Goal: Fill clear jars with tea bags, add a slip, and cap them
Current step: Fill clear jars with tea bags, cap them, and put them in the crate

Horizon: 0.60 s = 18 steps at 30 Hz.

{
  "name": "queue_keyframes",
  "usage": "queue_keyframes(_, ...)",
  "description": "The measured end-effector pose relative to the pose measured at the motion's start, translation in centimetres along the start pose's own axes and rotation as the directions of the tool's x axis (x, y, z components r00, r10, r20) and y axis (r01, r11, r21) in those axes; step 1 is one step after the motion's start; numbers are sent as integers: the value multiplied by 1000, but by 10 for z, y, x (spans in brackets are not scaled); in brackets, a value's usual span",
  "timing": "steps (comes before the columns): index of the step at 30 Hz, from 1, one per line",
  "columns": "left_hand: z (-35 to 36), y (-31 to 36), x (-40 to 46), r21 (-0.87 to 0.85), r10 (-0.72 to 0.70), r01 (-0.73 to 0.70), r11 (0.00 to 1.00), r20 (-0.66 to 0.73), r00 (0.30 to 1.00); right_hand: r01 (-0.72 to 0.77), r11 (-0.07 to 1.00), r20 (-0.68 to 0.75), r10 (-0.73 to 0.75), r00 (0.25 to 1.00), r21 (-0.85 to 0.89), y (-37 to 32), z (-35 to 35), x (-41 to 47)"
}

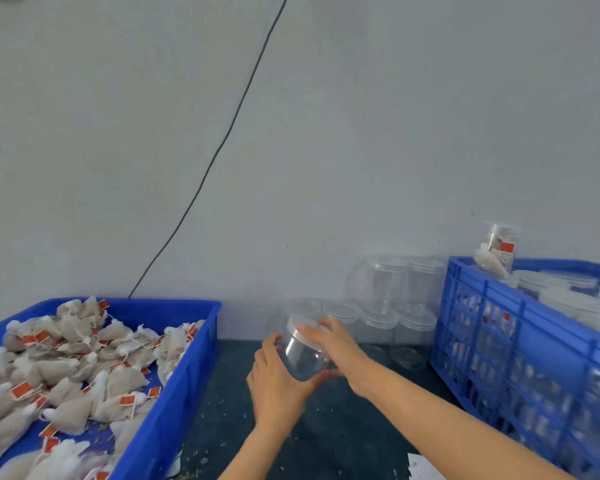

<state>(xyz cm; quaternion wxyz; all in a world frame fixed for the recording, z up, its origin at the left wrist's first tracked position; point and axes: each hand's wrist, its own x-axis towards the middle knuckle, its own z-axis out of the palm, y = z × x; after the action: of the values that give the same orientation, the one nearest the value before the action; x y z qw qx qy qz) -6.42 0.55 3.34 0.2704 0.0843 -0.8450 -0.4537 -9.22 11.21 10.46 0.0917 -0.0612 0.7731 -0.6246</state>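
Both my hands hold one empty clear jar (303, 355) above the dark table, tilted with its capped end away from me. My left hand (274, 379) cups the jar's body from the left and below. My right hand (333, 344) grips its clear cap (300, 326) from the right. A blue bin (194, 372) on the left holds several white pyramid tea bags (77, 368) with red tags. More empty capped jars (388, 306) are stacked against the wall behind my hands.
A blue slatted crate (499, 341) at the right holds several filled jars, and one filled jar (499, 249) lies on top. A black cable (222, 147) runs up the grey wall. White paper (423, 467) lies at the table's front edge.
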Motion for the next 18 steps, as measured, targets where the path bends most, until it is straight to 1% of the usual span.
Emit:
queue_keyframes(2, 2, 8, -19, 8, 21, -21, 1000, 49, 999, 57, 984, -65, -68, 996, -168, -1, -6, -14)
queue_keyframes(4, 4, 14, -37, -18, 34, -32, 999, 92, 995, 70, 931, -89, -109, 990, -358, 4, -9, -30)
queue_keyframes(6, 4, 19, -53, -28, 25, -21, 999, 155, 988, 33, 848, -108, -106, 989, -530, 15, -10, -45)
queue_keyframes(7, 4, 19, -61, -28, 20, -15, 999, 190, 982, 4, 818, -124, -92, 988, -575, 22, -11, -52)
queue_keyframes(9, 0, 20, -76, -24, 40, -35, 999, 253, 967, -34, 803, -161, -78, 984, -595, 34, -12, -63)
queue_keyframes(12, -4, 19, -91, 0, 67, -70, 998, 305, 950, -13, 786, -169, -116, 979, -618, 51, -12, -78)
queue_keyframes(16, -10, 18, -102, -20, 58, -54, 998, 337, 940, 40, 758, -136, -169, 976, -652, 65, -9, -91)
queue_keyframes(18, -13, 13, -100, -22, 51, -46, 999, 373, 926, 108, 737, -73, -209, 975, -668, 67, -11, -95)
